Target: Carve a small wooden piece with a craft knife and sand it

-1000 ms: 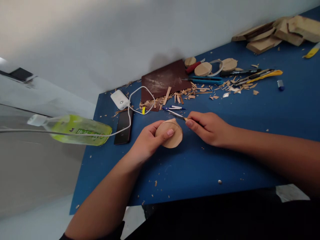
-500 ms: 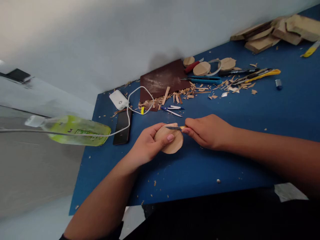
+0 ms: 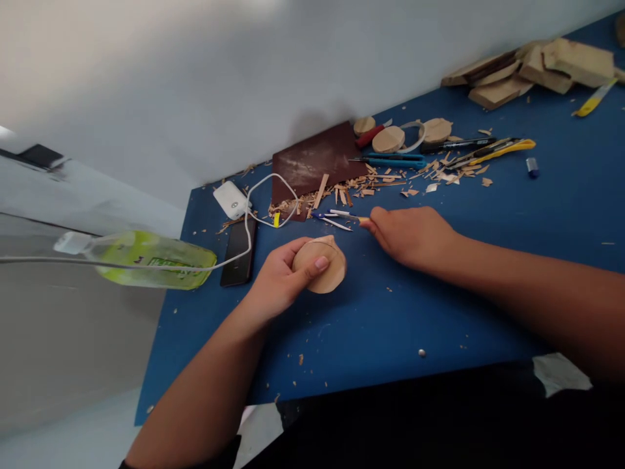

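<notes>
- Head view: a round wooden disc (image 3: pixel 319 265) was held by the left hand (image 3: pixel 278 280), just above the blue worktop (image 3: pixel 381 319), near its front middle.
- The left hand was closed around the disc, the thumb pressed across its face and the fingers hidden behind it.
- The right hand (image 3: pixel 413 234) was curled shut on a small knife (image 3: pixel 355 219); only the tip of the tool showed past the fingers, so its blade could not be made out.
- That tip was pointed away from the disc, toward the small pens (image 3: pixel 336 218) and the wood shavings (image 3: pixel 361 185) lying just beyond.
- The step was judged to be a pause between trimming cuts on the disc's rim.
- The next move would call for the blade to be set back against the edge, with the thumb kept clear of its path.
</notes>
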### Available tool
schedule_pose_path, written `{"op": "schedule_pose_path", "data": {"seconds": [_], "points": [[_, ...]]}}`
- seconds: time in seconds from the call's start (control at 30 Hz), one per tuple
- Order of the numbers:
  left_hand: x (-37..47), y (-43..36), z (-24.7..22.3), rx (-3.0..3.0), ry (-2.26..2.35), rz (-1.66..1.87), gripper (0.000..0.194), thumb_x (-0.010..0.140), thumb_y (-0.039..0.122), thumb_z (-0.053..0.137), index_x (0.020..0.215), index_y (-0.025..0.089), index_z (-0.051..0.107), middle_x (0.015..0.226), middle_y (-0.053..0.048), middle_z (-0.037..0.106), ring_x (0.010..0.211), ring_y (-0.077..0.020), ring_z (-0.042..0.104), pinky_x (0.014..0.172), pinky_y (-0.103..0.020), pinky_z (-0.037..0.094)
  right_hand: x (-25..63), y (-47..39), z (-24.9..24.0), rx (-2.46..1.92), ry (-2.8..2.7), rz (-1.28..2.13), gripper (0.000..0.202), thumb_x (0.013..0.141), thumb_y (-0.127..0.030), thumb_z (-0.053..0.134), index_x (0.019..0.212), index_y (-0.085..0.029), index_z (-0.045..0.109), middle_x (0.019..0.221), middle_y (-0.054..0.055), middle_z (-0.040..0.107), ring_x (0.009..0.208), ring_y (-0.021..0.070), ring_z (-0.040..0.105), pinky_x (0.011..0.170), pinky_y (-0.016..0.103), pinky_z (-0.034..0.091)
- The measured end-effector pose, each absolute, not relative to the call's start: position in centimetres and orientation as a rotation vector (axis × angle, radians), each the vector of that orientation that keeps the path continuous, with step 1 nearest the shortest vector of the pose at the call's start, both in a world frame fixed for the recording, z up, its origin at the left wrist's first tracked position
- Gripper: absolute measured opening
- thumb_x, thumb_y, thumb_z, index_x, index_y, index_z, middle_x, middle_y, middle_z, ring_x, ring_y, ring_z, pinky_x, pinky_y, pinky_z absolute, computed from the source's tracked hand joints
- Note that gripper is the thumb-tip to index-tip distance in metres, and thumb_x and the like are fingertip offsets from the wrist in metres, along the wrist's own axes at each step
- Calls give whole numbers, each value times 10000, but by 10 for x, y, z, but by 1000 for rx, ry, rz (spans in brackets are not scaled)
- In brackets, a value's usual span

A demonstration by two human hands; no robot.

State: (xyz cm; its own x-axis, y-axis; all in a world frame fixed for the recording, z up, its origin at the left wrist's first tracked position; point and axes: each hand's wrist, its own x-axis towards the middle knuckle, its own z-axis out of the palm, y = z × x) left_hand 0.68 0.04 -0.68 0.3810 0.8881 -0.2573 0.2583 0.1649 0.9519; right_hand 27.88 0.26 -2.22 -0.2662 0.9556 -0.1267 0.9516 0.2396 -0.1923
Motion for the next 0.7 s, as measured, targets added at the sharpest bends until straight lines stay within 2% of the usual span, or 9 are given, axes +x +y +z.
{"op": "schedule_pose_path", "data": {"seconds": [0.1,0.2,0.33,0.4,0.57,0.7], "points": [[5,0,-7,1336,1117,684,488,840,460,903,1258,244,770,1120,-34,816,944,-164,733,824,-240,569,282,6,-27,-1780,-2390,434,534,1160,-566,231,1159,-199,618,952,126,797,759,288,719,611,337,273],[9,0,-10,1287,1084,712,459,803,451,929,1165,215,775,1054,-36,813,908,-164,741,818,-248,574,281,1,-34,-1504,-2337,640,459,1155,-557,315,1135,-217,623,978,85,783,792,247,685,645,327,309],[16,-3,-12,1229,1030,712,508,785,481,931,1174,210,749,1083,-75,829,994,-242,783,921,-354,615,279,-4,-42,-1167,-2207,872,370,1145,-509,402,1136,-229,644,982,38,739,827,203,645,734,304,381],[16,-5,-12,1211,1026,704,510,794,477,923,1192,209,748,1056,-74,831,953,-242,789,899,-364,625,279,-5,-44,-1103,-2121,922,380,1146,-526,404,1095,-226,632,943,21,707,806,184,622,746,296,389],[11,-6,-11,1199,1022,669,508,792,441,932,1213,202,777,1024,-58,827,837,-181,759,775,-277,596,283,-8,-39,-1042,-2099,964,467,1137,-613,392,902,-235,533,754,-32,580,653,146,502,667,284,328],[11,-5,-11,1211,1007,628,493,797,433,929,1211,207,786,1045,-60,827,858,-182,759,775,-269,587,282,-14,-32,-993,-2363,916,483,1144,-609,321,911,-238,523,714,-18,567,623,164,477,636,304,247]]}}
